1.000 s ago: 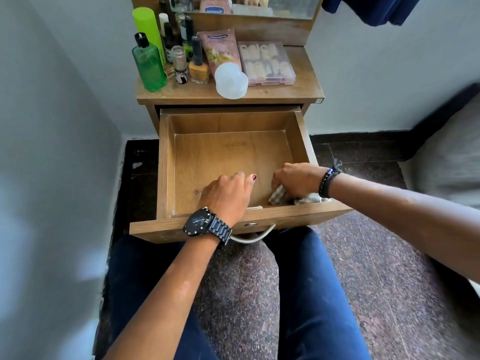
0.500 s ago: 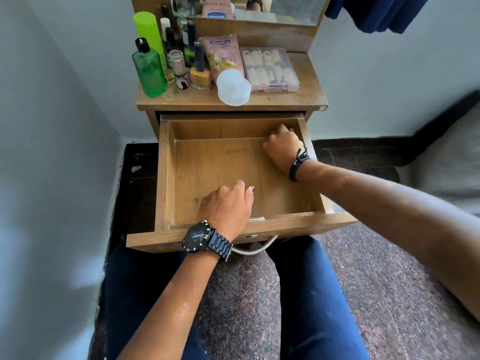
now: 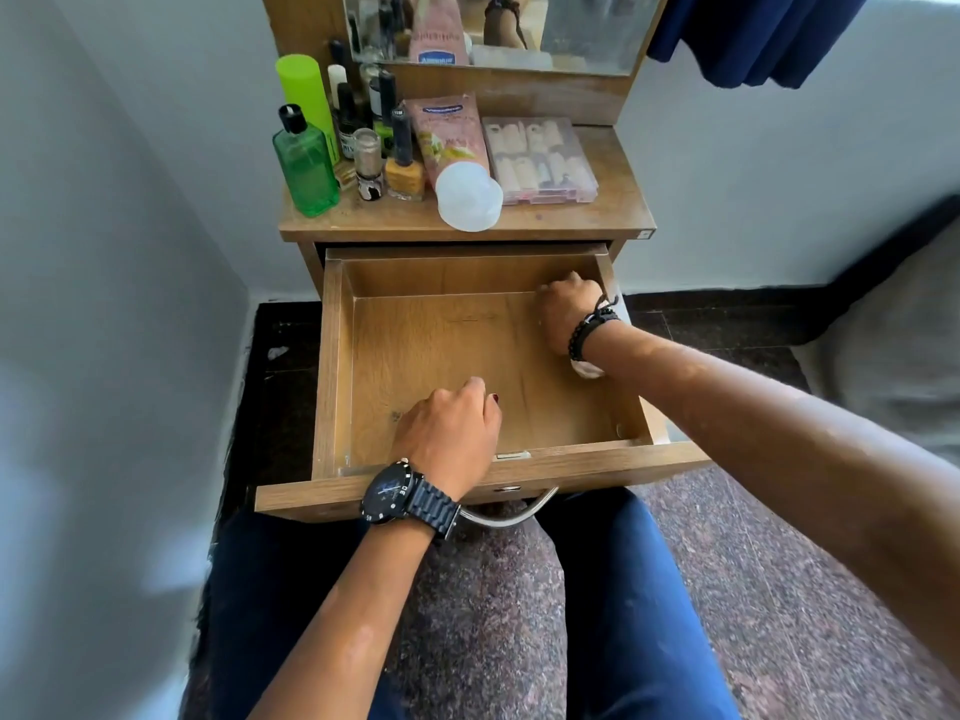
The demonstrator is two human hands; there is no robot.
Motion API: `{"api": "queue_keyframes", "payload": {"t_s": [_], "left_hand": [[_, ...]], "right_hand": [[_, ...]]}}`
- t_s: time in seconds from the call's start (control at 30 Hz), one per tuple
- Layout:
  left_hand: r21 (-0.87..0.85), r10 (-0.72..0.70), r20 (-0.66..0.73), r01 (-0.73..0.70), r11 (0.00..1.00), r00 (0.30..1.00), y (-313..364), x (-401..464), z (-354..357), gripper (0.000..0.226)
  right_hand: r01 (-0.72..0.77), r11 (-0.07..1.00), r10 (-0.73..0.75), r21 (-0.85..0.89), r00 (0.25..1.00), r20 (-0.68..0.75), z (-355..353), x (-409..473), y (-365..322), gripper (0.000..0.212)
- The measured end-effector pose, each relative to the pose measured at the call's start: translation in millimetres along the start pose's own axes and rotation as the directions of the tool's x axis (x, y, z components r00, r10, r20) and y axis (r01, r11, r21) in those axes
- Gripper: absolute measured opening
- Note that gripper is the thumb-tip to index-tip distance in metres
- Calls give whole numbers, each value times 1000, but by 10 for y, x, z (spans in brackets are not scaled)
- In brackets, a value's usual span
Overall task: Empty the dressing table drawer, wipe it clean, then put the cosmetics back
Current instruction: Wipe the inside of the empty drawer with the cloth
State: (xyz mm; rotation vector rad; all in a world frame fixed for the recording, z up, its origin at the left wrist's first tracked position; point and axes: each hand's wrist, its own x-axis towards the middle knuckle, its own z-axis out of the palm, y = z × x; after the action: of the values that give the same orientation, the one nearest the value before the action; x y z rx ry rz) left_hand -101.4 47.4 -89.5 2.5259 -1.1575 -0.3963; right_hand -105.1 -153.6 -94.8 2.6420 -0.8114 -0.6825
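The wooden drawer (image 3: 441,356) is pulled out and holds no cosmetics. My right hand (image 3: 566,311) is at the drawer's far right corner and grips a light cloth (image 3: 587,370), most of it hidden under the hand and wrist. My left hand (image 3: 449,433) rests curled over the drawer's front edge, near its middle. The cosmetics stand on the table top (image 3: 613,210): a green bottle (image 3: 305,166), a lime green can (image 3: 304,93), nail polish bottles (image 3: 404,171), a pink tube (image 3: 452,142) with a white cap, and a clear box of nail tips (image 3: 540,158).
A mirror (image 3: 498,28) stands behind the table top. White walls close in on the left and behind. A dark blue cloth (image 3: 753,33) hangs at the upper right. My knees in blue trousers are under the drawer, by its metal handle (image 3: 511,514). A grey cushion (image 3: 893,345) lies to the right.
My right hand swept the cloth from the drawer's near right corner up to its far right corner. My left hand stayed on the front edge.
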Motion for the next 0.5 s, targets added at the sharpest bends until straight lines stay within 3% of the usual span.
{"api": "queue_keyframes", "payload": {"t_s": [0.1, 0.23, 0.37, 0.5], "left_hand": [[-12, -8, -7, 8, 1000, 1000, 0, -16, -14, 30], [-23, -12, -10, 12, 1000, 1000, 8, -22, -55, 30], [-71, -12, 12, 13, 997, 1000, -6, -31, -104, 28], [-159, -41, 26, 45, 986, 999, -120, -70, -176, 25]], "right_hand": [[49, 991, -41, -122, 997, 67, 11, -219, -48, 37], [200, 968, -169, -153, 966, 195, -12, -533, -93, 31], [320, 948, -286, 3, 843, 457, 18, -760, -30, 37], [285, 952, -296, 108, 782, 549, -53, -770, 20, 39]]}}
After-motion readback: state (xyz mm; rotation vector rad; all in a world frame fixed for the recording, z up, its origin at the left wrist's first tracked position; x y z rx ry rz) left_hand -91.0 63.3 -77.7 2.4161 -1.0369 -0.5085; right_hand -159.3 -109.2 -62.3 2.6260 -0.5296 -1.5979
